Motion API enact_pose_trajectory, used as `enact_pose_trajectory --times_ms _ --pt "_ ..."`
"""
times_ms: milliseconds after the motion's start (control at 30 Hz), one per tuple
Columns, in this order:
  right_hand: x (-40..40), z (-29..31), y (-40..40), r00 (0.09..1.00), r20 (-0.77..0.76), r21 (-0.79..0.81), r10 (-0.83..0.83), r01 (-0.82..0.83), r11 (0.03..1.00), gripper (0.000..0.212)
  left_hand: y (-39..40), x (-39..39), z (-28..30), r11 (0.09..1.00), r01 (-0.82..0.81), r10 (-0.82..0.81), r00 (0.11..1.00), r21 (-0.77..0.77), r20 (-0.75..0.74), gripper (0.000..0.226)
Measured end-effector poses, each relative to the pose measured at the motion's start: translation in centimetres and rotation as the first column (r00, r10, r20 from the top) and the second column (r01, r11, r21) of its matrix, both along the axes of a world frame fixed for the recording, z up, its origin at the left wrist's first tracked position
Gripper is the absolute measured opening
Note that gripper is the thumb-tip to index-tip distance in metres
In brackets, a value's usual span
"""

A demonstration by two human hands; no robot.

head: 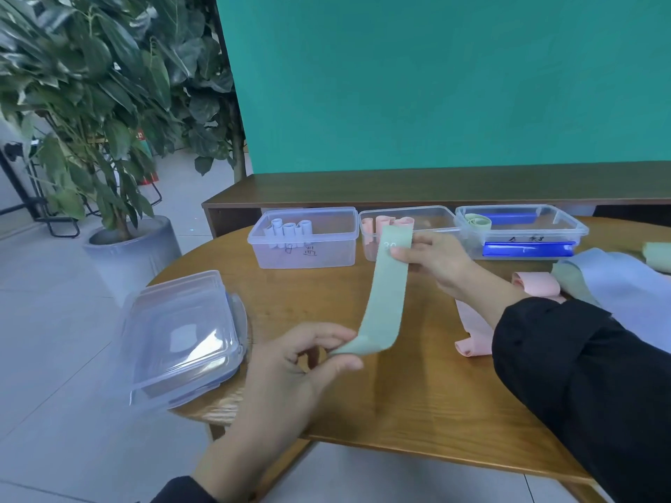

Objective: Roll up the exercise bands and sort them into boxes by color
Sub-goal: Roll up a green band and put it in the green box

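A round wooden table (417,393) is set before a teal wall (435,85). Stacked lids (181,339) are placed at the left edge. The green band (385,295) is held stretched above the table, pinched at its near end by the left hand (301,361) and at its far end by the right hand (439,263), in front of three clear boxes (305,237).

"30" on green band (385,285), handwritten box labels illegible

A teal wall (435,85) fills the far side, with a dark wooden shelf (417,190) along its foot. At far left a leafy potted plant (90,85) stands in a grey pot (138,248) on the pale tiled floor (54,357). The round wooden bench (417,401) sits near.
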State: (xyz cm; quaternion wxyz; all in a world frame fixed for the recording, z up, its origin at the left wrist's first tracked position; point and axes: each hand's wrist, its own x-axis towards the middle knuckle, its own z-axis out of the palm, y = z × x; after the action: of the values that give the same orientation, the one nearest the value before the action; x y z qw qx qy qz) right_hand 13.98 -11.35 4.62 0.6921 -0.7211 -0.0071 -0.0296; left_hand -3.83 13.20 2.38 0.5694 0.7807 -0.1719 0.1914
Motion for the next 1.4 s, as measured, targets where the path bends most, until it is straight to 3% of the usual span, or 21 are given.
enact_pose_trajectory --times_ms 67,100,200,333,467,700,767,967,1200,1400 --pt "0.0 -0.5 0.4 1.0 0.009 -0.131 0.019 -0.018 0.991 0.036 -1.1 -0.2 -0.4 0.998 0.052 -0.052 0.999 0.035 -0.004 0.025" --pt "0.2 -0.8 0.5 1.0 0.019 -0.273 0.008 -0.002 0.962 0.042 -1.7 -0.2 -0.5 0.994 0.082 -0.083 0.997 0.067 0.004 0.023" --pt "-0.2 -1.1 0.7 0.997 0.06 -0.674 0.045 0.007 0.739 0.052 -3.4 -0.1 -1.5 0.972 0.176 -0.182 0.983 0.157 0.025 0.016" --pt "-2.1 -0.7 0.1 0.984 0.161 -0.804 0.076 0.086 0.588 0.05 -4.9 -0.2 -2.3 0.939 0.232 -0.249 0.968 0.252 0.034 0.017" --pt "-6.3 0.3 -0.3 0.981 0.191 -0.769 0.047 0.12 0.627 0.052 -4.5 -0.9 -2.0 0.949 0.234 -0.226 0.972 0.21 -0.061 0.025" --pt "-16.1 -1.3 0.8 0.968 0.208 -0.545 0.14 -0.004 0.838 0.009 -2.4 -2.6 -1.5 0.957 0.161 -0.132 0.982 0.242 -0.134 0.029" --pt "-18.1 -2.5 1.1 0.96 0.221 -0.48 0.172 -0.047 0.876 0.007 -1.9 -2.9 -1.7 0.965 0.144 -0.111 0.981 0.219 -0.157 0.03" --pt "-20.6 -3.4 0.8 0.941 0.235 -0.421 0.244 -0.128 0.898 0.014 -1.7 -3.4 -2.1 0.96 0.168 -0.13 0.976 0.224 -0.177 0.015" --pt "-21.0 -3.5 -0.5 0.907 0.147 -0.482 0.394 -0.282 0.83 0.012 -1.6 -2.7 -2.4 0.929 0.205 -0.184 0.978 0.308 -0.097 0.007" --pt "-20.8 -3.8 -0.6 0.886 0.113 -0.545 0.451 -0.324 0.773 0.009 -1.2 -2.7 -2.0 0.897 0.23 -0.174 0.969 0.378 -0.177 0.011"
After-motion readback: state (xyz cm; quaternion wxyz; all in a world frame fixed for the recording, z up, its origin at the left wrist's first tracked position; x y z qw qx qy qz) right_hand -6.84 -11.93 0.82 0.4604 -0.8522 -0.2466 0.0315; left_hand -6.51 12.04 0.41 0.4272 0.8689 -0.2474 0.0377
